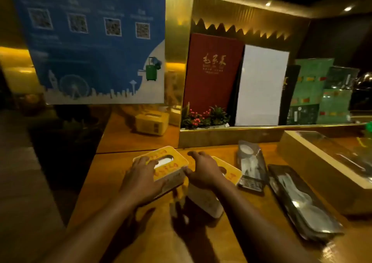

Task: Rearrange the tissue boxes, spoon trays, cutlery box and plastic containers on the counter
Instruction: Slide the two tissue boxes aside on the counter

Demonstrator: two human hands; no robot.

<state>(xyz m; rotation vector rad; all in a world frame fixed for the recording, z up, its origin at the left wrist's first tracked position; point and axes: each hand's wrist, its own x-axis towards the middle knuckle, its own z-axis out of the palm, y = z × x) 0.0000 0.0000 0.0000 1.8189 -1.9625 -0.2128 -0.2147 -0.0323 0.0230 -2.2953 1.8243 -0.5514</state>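
Head view. A rectangular tissue box with a glossy yellow lid, an oval slot and pale translucent sides [167, 169] stands near the back left of the smooth orange-brown wooden table [112, 180]. The left hand [144, 174] lies flat on the lid's near left part, fingers spread and reaching toward the slot. The right hand [203, 171], fingers loosely spread, covers a second yellow-lidded tissue box [231, 174] just to the right, its thumb touching the first box's right corner; whether it grips cannot be told. Right of the boxes lie two long dark shiny plastic spoon trays [251, 168] [302, 198], side by side, with pale contents. At the right edge stands a long light wooden box with a clear lid [314, 158]. A third yellow tissue box [152, 121] sits further back, well apart from both hands.
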